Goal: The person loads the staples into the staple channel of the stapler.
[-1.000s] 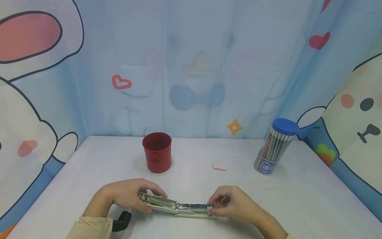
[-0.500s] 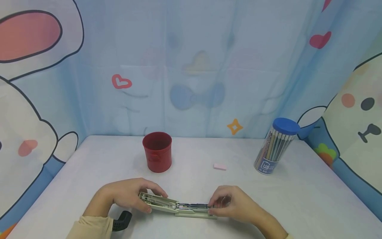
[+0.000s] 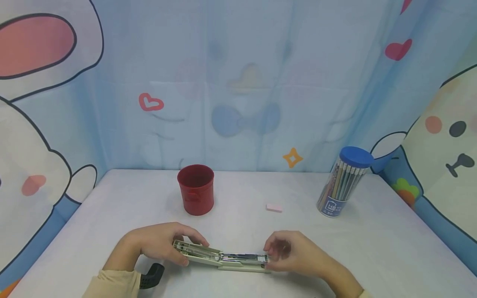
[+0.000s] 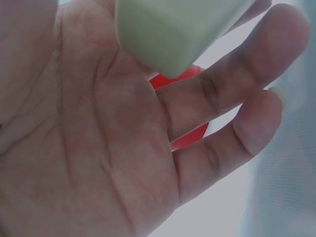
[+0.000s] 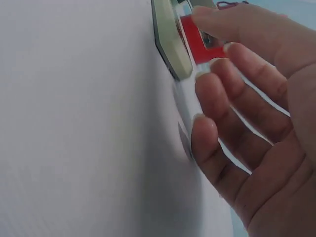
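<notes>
A pale green stapler (image 3: 244, 267) lies near the front of the table, hinged wide apart so its metal staple channel (image 3: 242, 257) shows. My left hand (image 3: 154, 241) holds the raised cover at the left end, thumb in front and fingers behind. In the left wrist view the stapler's cover end (image 4: 163, 37) sits across the palm, with two fingers stretched past it. At the right end is my right hand (image 3: 296, 253), its fingers loosely bent and apart. The right wrist view puts its thumb close by the stapler's base (image 5: 170, 42); whether they touch I cannot tell.
A red cup (image 3: 196, 194) stands behind the left hand. Farther right lies a small pink block (image 3: 274, 208), perhaps an eraser. A clear tub of pencils (image 3: 340, 186) with a blue lid stands at the back right. A patterned curtain (image 3: 238, 136) borders the table.
My right hand has drawn slightly right, off the channel's end, and its fingers have spread apart. The end of the channel now shows. The left hand and stapler stay put.
</notes>
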The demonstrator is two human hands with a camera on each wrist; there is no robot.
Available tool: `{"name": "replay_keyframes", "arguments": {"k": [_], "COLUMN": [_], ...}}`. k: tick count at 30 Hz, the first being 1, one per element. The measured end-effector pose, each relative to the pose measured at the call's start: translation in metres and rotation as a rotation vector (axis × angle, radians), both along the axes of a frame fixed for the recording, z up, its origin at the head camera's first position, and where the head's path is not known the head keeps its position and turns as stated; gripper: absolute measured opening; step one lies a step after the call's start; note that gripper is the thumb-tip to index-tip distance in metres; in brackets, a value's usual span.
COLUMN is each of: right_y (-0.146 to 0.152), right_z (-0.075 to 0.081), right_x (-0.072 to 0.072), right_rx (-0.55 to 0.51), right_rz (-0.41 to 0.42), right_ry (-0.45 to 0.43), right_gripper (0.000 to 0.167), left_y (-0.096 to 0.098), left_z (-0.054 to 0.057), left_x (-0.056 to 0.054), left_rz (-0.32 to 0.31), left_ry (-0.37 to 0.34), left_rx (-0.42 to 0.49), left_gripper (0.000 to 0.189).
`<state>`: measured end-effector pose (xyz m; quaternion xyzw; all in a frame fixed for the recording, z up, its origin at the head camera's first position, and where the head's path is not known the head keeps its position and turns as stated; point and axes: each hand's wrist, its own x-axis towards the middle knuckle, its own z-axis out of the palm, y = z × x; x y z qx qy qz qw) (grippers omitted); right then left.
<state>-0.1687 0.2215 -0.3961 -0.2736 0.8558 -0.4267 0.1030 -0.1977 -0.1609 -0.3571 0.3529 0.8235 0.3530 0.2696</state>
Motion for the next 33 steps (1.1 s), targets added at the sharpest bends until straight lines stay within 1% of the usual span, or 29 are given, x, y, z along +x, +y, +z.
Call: {"name": "replay_keyframes", "arguments": {"k": [5,12,20,23,33], "right_y": [0.012,0.013,0.01,0.009,0.008], "right_z": [-0.002,-0.006,-0.006,-0.006,-0.008], "right_x": [-0.003,-0.003,-0.001,-0.001,-0.001], "right_rx": [0.022,-0.009,0.018,0.013,-0.004], "right_rz": [-0.014,0.014,0.0,0.0,0.001], "right_ry": [-0.022,-0.03,-0.013,-0.015,-0.012], "right_gripper": [0.029,0.026,0.026,0.026,0.024], "left_y": [0.0,0.0,0.0,0.001,0.005], "left_z": [0.001,0.0,0.001,0.002,0.008], "left_x": [0.0,0.0,0.001,0.001,0.003], "left_rz": [0.006,0.01,-0.005,0.01,0.088], "left_ry": [-0.003,0.001,0.047,0.043,0.104], "left_rx": [-0.002,0.001,0.0,0.002,0.023], "left_gripper": [0.048,0.049,0.048,0.048,0.051]}}
